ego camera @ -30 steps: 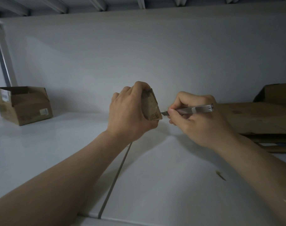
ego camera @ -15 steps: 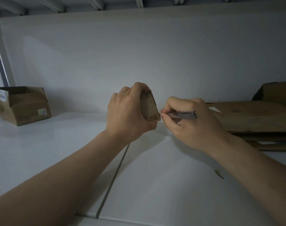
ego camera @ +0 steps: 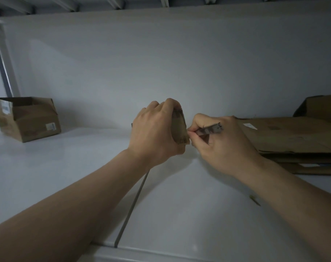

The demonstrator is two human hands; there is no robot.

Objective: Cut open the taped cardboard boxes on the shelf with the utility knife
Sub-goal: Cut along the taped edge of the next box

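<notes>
My left hand [ego camera: 154, 133] grips a small brown cardboard box [ego camera: 179, 127] held up above the white shelf [ego camera: 66, 167], its fingers wrapped over the top. My right hand [ego camera: 217, 142] pinches a slim silver utility knife [ego camera: 210, 129] near its front end. The knife tip is at the box's right edge, hidden by my fingertips. Most of the small box is covered by my left hand.
An open cardboard box [ego camera: 28, 118] stands at the far left of the shelf. Flattened cardboard [ego camera: 293, 140] is stacked at the right, with another box [ego camera: 321, 106] behind it. A dark seam [ego camera: 134, 201] runs across the shelf. A small scrap [ego camera: 255, 200] lies at the right.
My right hand has slid forward along the knife and closed in on the box, so the blade that showed a second ago is now hidden against the box edge.
</notes>
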